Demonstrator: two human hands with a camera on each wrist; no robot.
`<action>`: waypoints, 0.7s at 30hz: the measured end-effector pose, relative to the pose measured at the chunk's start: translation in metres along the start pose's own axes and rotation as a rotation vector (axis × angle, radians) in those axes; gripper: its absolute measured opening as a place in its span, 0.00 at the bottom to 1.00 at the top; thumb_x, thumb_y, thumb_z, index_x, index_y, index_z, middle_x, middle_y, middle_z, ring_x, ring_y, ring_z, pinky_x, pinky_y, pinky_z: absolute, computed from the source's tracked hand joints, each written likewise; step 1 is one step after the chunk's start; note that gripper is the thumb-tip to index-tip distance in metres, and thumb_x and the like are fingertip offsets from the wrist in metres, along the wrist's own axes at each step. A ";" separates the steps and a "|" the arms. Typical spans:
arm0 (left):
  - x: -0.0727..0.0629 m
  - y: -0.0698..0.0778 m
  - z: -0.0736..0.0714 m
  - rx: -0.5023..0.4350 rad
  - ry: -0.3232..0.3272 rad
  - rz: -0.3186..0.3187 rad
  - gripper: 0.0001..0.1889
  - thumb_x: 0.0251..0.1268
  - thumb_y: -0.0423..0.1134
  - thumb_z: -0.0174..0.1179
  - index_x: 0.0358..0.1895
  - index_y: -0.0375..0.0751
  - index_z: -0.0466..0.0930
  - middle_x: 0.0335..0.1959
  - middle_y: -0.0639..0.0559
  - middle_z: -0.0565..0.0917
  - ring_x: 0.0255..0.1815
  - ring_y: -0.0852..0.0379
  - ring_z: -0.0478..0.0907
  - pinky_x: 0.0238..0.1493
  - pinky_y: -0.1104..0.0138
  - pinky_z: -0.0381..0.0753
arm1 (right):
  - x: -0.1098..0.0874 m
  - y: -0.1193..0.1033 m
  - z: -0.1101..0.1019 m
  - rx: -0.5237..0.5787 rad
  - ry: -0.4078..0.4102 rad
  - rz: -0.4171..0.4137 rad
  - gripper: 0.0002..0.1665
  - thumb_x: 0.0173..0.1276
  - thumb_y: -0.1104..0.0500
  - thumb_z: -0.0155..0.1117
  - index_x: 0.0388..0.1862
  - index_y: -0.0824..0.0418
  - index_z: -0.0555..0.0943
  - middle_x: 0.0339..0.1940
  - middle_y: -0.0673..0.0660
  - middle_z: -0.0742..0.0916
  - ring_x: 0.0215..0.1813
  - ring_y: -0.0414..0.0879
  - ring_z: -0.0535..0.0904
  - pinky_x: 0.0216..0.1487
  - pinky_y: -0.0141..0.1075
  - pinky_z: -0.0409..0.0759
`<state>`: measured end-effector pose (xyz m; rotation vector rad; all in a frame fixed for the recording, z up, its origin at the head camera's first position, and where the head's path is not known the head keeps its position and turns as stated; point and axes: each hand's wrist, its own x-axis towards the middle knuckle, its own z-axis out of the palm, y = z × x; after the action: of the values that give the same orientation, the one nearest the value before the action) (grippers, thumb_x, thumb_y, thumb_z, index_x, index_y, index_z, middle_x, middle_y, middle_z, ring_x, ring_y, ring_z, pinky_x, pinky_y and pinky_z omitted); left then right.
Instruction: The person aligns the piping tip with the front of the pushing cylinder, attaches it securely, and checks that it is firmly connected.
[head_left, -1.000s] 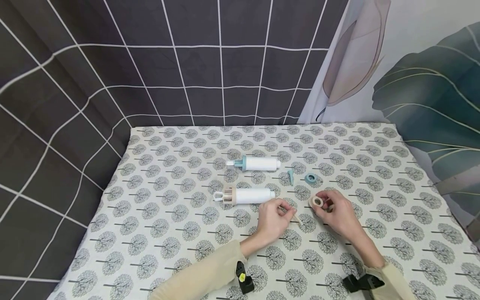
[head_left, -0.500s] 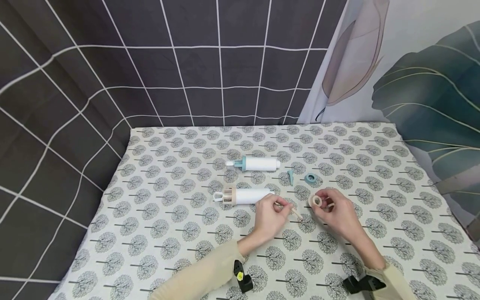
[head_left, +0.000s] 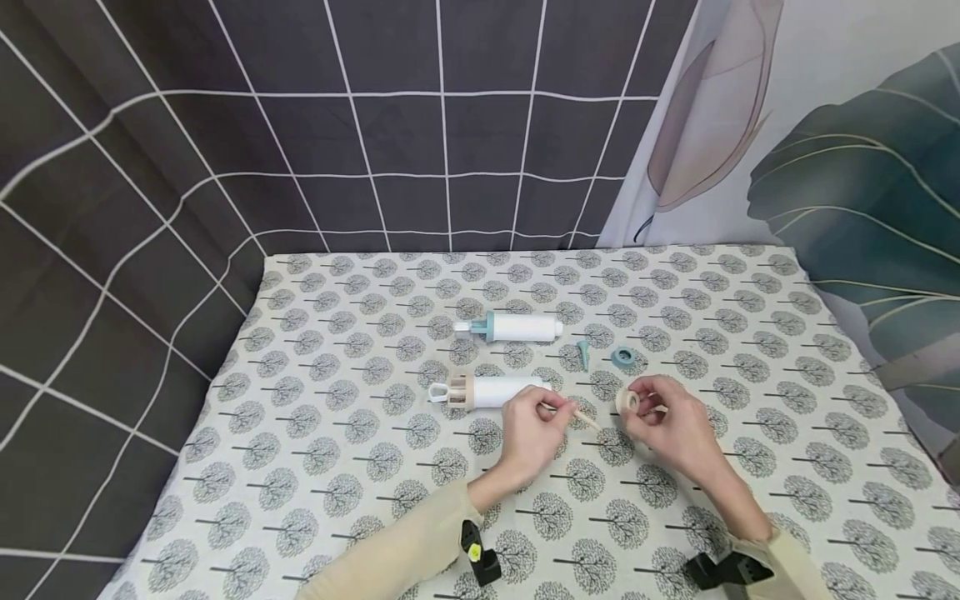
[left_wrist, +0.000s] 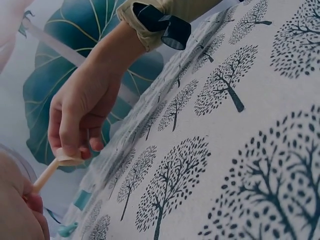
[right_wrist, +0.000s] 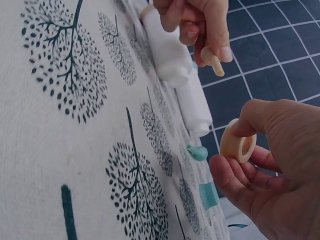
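Note:
My left hand (head_left: 531,427) pinches a thin beige peg (head_left: 588,418) between thumb and fingers, its free end pointing right. In the right wrist view a narrow tip of the peg (right_wrist: 217,66) shows below the left fingers. A short way to the right, my right hand (head_left: 675,427) holds a beige ring-shaped cap (right_wrist: 231,142) with a hole through its middle. Peg and cap are apart in the head view. Behind the left hand lies a white cylinder (head_left: 498,391) with a beige slotted collar and a white loop at its left end; the hand hides part of it.
Farther back lies a similar white cylinder (head_left: 525,327) with a teal collar (head_left: 490,327). To its right are a small teal peg (head_left: 583,355) and a teal ring cap (head_left: 623,357). A tree-patterned cloth (head_left: 337,492) covers the table, and a dark grid curtain (head_left: 405,133) hangs behind.
My left hand has drawn slightly left with the beige peg, and more of the peg shows. The right hand stays in nearly the same place, the cap turned a little.

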<state>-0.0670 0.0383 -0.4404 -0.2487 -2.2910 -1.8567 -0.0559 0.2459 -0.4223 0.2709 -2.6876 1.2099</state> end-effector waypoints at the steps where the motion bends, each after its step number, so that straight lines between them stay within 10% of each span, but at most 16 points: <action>1: 0.000 0.000 0.000 -0.003 0.005 -0.006 0.05 0.56 0.29 0.72 0.29 0.35 0.84 0.25 0.55 0.80 0.18 0.70 0.71 0.16 0.73 0.74 | 0.000 -0.001 0.000 0.004 -0.002 0.005 0.19 0.52 0.74 0.73 0.43 0.70 0.78 0.36 0.59 0.83 0.34 0.46 0.80 0.34 0.28 0.82; 21: -0.001 -0.004 -0.005 0.045 0.102 0.044 0.06 0.56 0.30 0.72 0.28 0.36 0.83 0.22 0.57 0.78 0.18 0.69 0.69 0.18 0.73 0.72 | -0.004 -0.010 0.007 0.136 -0.102 0.086 0.22 0.55 0.74 0.72 0.47 0.69 0.75 0.32 0.57 0.84 0.32 0.47 0.82 0.35 0.33 0.84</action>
<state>-0.0672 0.0322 -0.4429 -0.1913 -2.2381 -1.7524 -0.0500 0.2350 -0.4204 0.2450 -2.7321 1.4448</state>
